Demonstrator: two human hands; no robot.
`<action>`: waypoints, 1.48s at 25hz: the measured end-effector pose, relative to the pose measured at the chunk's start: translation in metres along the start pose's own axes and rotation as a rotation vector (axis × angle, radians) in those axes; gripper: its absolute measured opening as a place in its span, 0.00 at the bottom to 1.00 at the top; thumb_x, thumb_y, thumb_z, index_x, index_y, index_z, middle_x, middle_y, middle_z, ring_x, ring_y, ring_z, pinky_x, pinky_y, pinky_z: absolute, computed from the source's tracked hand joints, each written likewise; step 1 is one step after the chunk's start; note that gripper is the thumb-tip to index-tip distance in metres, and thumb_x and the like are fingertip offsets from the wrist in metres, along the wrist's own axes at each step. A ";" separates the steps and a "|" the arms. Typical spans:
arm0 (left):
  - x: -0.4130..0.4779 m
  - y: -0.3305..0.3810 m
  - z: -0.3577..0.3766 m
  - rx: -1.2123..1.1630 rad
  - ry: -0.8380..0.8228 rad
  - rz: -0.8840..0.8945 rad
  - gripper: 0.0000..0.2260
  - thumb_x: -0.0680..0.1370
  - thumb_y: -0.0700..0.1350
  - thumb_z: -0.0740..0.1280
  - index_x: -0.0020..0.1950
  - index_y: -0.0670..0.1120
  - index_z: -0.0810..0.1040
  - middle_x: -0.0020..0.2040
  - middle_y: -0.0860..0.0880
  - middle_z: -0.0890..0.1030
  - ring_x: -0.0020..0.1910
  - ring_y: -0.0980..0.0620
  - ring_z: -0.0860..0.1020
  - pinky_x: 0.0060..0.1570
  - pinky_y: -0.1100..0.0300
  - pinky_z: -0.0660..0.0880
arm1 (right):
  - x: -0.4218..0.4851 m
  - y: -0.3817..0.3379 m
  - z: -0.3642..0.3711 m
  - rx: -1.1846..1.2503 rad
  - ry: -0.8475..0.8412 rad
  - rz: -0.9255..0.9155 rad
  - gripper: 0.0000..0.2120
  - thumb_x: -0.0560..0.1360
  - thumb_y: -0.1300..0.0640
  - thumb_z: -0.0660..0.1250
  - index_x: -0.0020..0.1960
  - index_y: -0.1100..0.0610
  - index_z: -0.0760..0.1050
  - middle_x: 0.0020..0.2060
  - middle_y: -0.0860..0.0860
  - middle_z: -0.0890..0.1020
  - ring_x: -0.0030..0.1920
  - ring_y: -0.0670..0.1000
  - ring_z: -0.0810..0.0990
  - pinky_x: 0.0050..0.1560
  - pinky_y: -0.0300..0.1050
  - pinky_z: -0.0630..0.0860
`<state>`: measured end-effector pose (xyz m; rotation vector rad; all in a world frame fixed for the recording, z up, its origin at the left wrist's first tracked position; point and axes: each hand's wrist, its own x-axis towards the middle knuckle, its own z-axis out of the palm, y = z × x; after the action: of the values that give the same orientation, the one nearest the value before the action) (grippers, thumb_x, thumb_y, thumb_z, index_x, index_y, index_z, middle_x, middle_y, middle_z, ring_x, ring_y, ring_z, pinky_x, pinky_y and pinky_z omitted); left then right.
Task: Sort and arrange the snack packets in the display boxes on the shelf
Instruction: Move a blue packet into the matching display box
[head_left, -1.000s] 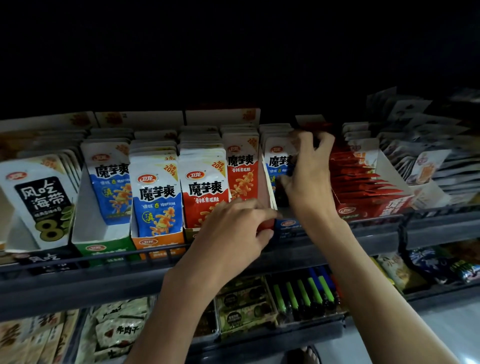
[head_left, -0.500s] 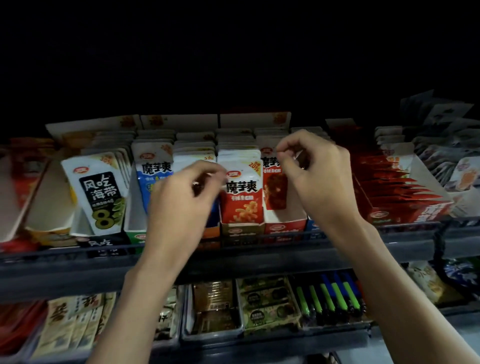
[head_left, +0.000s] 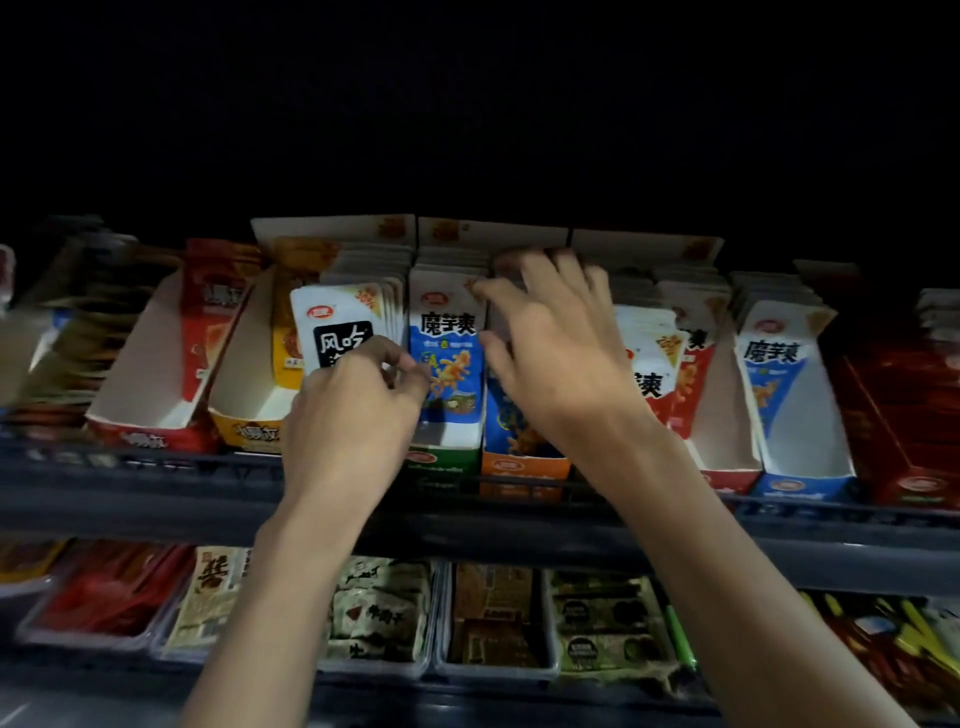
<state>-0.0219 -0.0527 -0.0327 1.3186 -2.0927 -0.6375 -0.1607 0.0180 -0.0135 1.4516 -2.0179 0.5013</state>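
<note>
A row of display boxes stands on the upper shelf rail (head_left: 156, 483). My left hand (head_left: 358, 415) is curled in front of a white packet with a black label (head_left: 337, 325) and pinches its lower right edge, beside a blue packet (head_left: 447, 358) in the green-fronted box (head_left: 441, 460). My right hand (head_left: 556, 343) lies spread over the packets in the orange-fronted box (head_left: 524, 467); its fingertips reach the tops of the rear packets and hide most of them. Red packets (head_left: 654, 358) stand just right of that hand.
Half-empty red-and-white (head_left: 150, 436) and yellow (head_left: 249, 426) boxes sit at the left. A red-fronted box (head_left: 727, 475), a blue-fronted box (head_left: 800, 486) and a dark red carton (head_left: 909, 441) stand at the right. The lower shelf holds trays of packets (head_left: 379, 613). Above the shelf it is dark.
The view has swung left along the shelf. My left hand went from the blue packets to the white black-label packet. My right hand left the red packets and spread over the orange box.
</note>
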 end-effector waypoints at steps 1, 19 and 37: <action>0.001 -0.003 -0.001 0.005 -0.008 -0.005 0.07 0.78 0.56 0.63 0.49 0.55 0.78 0.42 0.51 0.80 0.43 0.44 0.76 0.39 0.54 0.72 | 0.006 -0.007 0.004 -0.040 -0.044 -0.006 0.19 0.74 0.55 0.69 0.64 0.55 0.77 0.60 0.55 0.77 0.61 0.59 0.72 0.60 0.51 0.60; 0.003 -0.010 -0.004 -0.021 -0.058 0.043 0.07 0.78 0.55 0.62 0.48 0.57 0.78 0.43 0.55 0.80 0.45 0.52 0.76 0.40 0.55 0.73 | 0.027 -0.032 0.015 -0.001 -0.189 0.125 0.21 0.78 0.55 0.66 0.69 0.52 0.70 0.68 0.53 0.70 0.71 0.58 0.64 0.76 0.59 0.47; 0.002 -0.009 -0.007 -0.038 -0.053 0.050 0.06 0.79 0.54 0.63 0.48 0.56 0.78 0.40 0.56 0.79 0.40 0.56 0.75 0.36 0.57 0.70 | 0.022 -0.026 0.015 0.289 0.121 0.223 0.06 0.76 0.60 0.70 0.53 0.54 0.80 0.47 0.53 0.84 0.54 0.58 0.78 0.53 0.51 0.72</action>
<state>-0.0120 -0.0587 -0.0333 1.2366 -2.1387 -0.6946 -0.1444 -0.0156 -0.0115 1.3247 -2.0843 0.9864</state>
